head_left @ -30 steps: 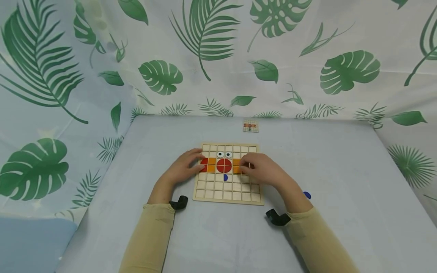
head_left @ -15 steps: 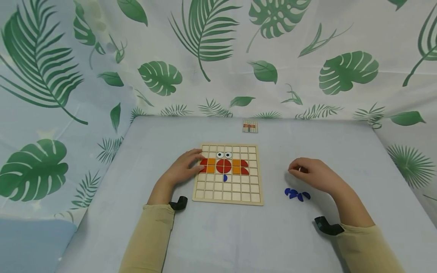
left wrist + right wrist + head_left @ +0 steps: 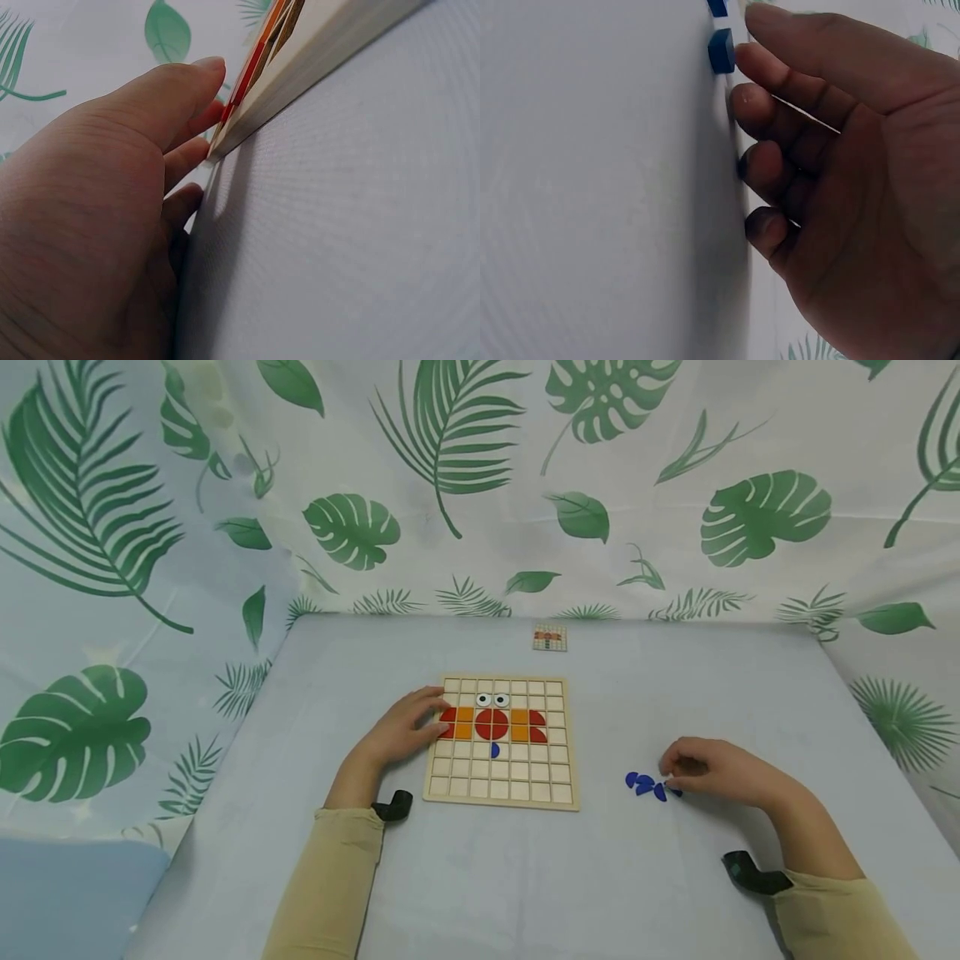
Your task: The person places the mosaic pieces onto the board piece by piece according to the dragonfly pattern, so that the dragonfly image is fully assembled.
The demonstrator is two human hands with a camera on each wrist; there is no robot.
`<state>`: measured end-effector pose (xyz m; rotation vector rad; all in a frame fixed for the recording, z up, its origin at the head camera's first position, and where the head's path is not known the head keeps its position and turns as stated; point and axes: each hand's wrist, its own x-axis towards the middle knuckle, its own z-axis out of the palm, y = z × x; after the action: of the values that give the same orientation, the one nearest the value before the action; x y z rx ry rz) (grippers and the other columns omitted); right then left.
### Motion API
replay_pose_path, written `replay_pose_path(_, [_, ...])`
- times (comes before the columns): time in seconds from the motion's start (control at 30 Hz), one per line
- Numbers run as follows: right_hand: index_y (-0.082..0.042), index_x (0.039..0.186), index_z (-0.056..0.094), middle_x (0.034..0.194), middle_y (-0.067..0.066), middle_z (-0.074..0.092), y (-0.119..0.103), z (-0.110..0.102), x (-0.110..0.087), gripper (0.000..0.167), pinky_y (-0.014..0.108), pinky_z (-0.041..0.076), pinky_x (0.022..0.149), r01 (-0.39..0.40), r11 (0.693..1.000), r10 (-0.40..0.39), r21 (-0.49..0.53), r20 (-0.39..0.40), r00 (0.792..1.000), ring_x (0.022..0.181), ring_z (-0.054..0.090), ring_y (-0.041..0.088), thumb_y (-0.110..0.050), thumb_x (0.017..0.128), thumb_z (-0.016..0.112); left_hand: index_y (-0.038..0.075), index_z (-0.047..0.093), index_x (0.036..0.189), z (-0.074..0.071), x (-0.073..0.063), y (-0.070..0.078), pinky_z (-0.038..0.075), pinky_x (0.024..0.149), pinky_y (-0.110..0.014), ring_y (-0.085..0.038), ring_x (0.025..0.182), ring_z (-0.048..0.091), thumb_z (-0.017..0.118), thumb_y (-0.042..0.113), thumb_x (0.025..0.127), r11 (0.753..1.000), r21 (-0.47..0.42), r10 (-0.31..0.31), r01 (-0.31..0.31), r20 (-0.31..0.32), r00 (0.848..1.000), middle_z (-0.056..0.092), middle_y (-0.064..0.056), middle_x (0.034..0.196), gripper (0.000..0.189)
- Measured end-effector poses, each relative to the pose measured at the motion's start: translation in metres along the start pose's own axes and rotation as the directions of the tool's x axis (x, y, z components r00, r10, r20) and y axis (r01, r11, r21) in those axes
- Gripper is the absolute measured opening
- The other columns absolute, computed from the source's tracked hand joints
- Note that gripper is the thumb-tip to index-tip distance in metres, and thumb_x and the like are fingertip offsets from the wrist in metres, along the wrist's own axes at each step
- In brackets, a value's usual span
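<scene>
A wooden grid board (image 3: 487, 804) lies on the table in the head view. It bears a red circle of quarter pieces (image 3: 486, 717), orange squares (image 3: 519, 732), red end pieces (image 3: 536, 718), two eye pieces (image 3: 483, 700) and one blue piece (image 3: 495, 750). My left hand (image 3: 401, 724) touches the board's left edge with relaxed fingers, thumb over its top. To the board's right, my right hand (image 3: 723, 770) hovers at a group of loose blue quarter pieces (image 3: 643, 785). In the right wrist view, its thumb and fingers stand apart beside a blue piece (image 3: 721, 51).
Behind the board lies a small pattern card (image 3: 550, 637). A pale cloth covers the table (image 3: 480, 885). Leaf-printed curtains (image 3: 480, 552) rise at the back and sides.
My right hand has left the board's right side, uncovering two red end pieces, and moved right and down to the loose blue pieces. The left hand has stayed put.
</scene>
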<state>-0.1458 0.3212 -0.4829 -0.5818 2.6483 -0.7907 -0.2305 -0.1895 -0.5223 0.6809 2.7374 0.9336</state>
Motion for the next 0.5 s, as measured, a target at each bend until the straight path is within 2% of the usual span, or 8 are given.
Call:
replay_pose_path(0.17, [-0.027,0.099,0.064,0.097,-0.012,0.062,0.0019,0.0000,-0.0015,0.020,0.021,0.051,0.078,0.027,0.999,-0.026,-0.033,0.031,0.999,0.088,0.054,0.002,-0.029,0.085,0.078,0.020,0.058,0.129,-0.0019,-0.0006,0.0008,0.024,0.123,-0.050,-0.028,0.150,0.027,0.060,0.039,0.098,1.000,-0.004,-0.004,0.004,0.003,1.000,0.037,-0.001,0.158,0.037])
replay_pose_path(0.3, [-0.026,0.100,0.063,0.097,-0.012,0.061,0.0010,-0.0010,-0.0024,0.020,0.021,0.050,0.076,0.057,0.997,-0.055,-0.047,0.044,0.998,0.088,0.052,0.002,-0.023,0.086,0.077,0.020,0.058,0.129,-0.0021,-0.0005,0.0010,0.024,0.123,-0.049,-0.028,0.150,0.027,0.060,0.039,0.098,1.000,-0.011,-0.003,0.003,0.009,1.000,0.037,-0.001,0.158,0.036])
replay_pose_path(0.5, [-0.025,0.105,0.066,0.097,-0.012,0.063,0.0039,0.0030,-0.0013,0.020,0.021,0.050,0.074,0.051,0.995,-0.054,-0.091,-0.037,0.998,0.086,0.052,0.001,-0.014,0.090,0.072,0.021,0.058,0.129,-0.0008,0.0002,0.0014,0.024,0.123,-0.050,-0.028,0.150,0.028,0.060,0.040,0.098,1.000,-0.014,0.003,-0.003,0.004,1.000,0.037,-0.001,0.158,0.037])
